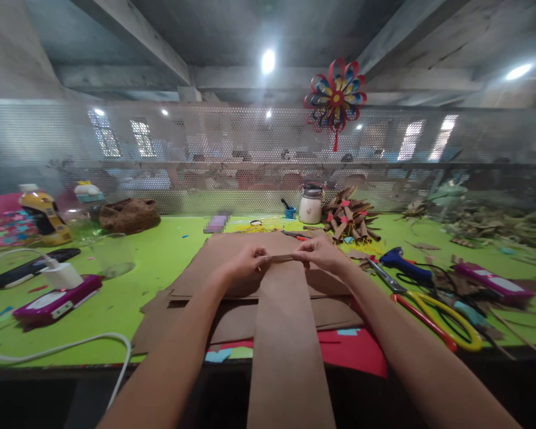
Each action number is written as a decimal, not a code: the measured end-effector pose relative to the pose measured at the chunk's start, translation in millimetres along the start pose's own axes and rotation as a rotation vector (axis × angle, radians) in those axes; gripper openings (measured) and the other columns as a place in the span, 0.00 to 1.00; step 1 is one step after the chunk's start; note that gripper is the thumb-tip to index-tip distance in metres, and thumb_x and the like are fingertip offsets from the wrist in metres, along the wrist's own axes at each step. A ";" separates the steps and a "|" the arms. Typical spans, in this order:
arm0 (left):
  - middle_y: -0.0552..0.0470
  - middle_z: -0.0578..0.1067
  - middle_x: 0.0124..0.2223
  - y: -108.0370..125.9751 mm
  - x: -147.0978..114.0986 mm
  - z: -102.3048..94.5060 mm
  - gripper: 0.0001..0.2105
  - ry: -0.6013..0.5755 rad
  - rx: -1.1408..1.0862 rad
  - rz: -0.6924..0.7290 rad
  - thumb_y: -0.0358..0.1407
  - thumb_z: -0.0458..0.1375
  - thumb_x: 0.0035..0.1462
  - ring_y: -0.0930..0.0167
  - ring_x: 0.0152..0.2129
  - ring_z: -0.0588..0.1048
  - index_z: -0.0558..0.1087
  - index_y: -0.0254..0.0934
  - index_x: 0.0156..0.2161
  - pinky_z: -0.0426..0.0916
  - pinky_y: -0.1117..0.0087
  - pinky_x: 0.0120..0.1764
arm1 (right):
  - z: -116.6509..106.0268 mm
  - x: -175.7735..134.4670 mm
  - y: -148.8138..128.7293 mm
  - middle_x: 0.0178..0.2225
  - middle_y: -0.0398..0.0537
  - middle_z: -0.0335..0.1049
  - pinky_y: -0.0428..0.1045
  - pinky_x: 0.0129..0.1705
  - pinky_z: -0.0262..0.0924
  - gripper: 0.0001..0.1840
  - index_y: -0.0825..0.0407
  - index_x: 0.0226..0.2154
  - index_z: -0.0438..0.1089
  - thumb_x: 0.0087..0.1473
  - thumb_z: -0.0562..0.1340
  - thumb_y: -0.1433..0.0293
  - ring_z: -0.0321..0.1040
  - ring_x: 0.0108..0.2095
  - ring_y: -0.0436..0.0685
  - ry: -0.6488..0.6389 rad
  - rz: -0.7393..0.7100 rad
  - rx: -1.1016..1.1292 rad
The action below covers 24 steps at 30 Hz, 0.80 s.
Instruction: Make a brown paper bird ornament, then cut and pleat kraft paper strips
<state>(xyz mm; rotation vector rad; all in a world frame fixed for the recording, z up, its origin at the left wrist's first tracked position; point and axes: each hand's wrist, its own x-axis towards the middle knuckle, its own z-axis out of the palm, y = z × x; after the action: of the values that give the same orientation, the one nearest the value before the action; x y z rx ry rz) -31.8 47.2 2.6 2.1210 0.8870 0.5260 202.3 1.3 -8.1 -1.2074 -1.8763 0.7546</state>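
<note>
The left hand's [249,260] grip and the right hand's [319,250] are both closed in a pinch, thumbs and fingers on opposite corners of the far end of a brown paper strip [286,333]. Along that end runs a narrow, slightly darker band – folded or rolled, I cannot tell which. The strip is plain, matt and smooth, long and straight-sided, and it stretches from the fingertips toward the wearer, past the near edge of the green surface [170,250] and out of view at the bottom.

Beneath it lie stacked brown sheets [201,274], their edges uneven, with a red sheet [357,357] showing below them on the right. Beyond the right hand is a heap of rolled brown pieces [348,217] – a lidded jar [311,205] stands beside it. Scissors [424,323] and a blue-handled tool [404,264] lie right of the right forearm.
</note>
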 end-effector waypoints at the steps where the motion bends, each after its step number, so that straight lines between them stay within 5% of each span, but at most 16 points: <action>1: 0.55 0.67 0.23 -1.4 0.6 -0.3 0.12 0.011 -0.016 -0.019 0.44 0.54 0.51 0.75 0.22 0.65 0.66 0.36 0.26 0.59 0.74 0.27 | 1.0 0.4 -0.6 0.14 0.42 0.65 0.43 0.22 0.52 0.21 0.57 0.24 0.72 0.47 0.61 0.54 0.59 0.17 0.46 -0.002 0.001 0.003; 9: 0.57 0.64 0.23 -8.2 2.8 -3.8 0.09 -0.008 -0.046 -0.011 0.39 0.52 0.52 0.75 0.22 0.63 0.64 0.37 0.26 0.59 0.74 0.28 | 1.5 1.3 0.5 0.14 0.41 0.63 0.44 0.23 0.52 0.19 0.58 0.25 0.72 0.48 0.61 0.57 0.58 0.17 0.46 -0.029 -0.011 0.023; 17: 0.57 0.66 0.29 -0.7 -4.1 -6.8 0.08 0.019 -0.405 0.035 0.40 0.54 0.54 0.76 0.26 0.64 0.66 0.36 0.33 0.60 0.74 0.32 | 2.9 2.8 1.5 0.32 0.47 0.72 0.49 0.38 0.64 0.24 0.54 0.46 0.68 0.45 0.66 0.63 0.68 0.31 0.51 0.010 -0.062 0.581; 21: 0.54 0.69 0.32 6.4 -7.4 5.2 0.09 -0.078 -0.631 -0.011 0.40 0.58 0.52 0.76 0.29 0.67 0.67 0.36 0.35 0.61 0.72 0.35 | 16.2 1.3 -10.2 0.39 0.48 0.72 0.52 0.42 0.64 0.30 0.49 0.50 0.66 0.42 0.68 0.66 0.69 0.38 0.54 -0.108 -0.120 0.567; 24: 0.49 0.71 0.37 8.5 -7.8 14.0 0.11 -0.139 -0.682 -0.022 0.39 0.60 0.50 0.73 0.33 0.69 0.69 0.34 0.35 0.62 0.71 0.37 | 21.3 1.3 -14.4 0.36 0.47 0.72 0.51 0.42 0.62 0.21 0.53 0.43 0.70 0.44 0.66 0.63 0.68 0.36 0.54 -0.138 -0.179 0.485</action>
<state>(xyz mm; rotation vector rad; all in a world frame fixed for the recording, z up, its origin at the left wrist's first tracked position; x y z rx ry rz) -24.9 30.6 -0.1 1.5008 0.5447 0.5638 177.3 -4.4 -7.6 -0.6888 -1.7406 1.1331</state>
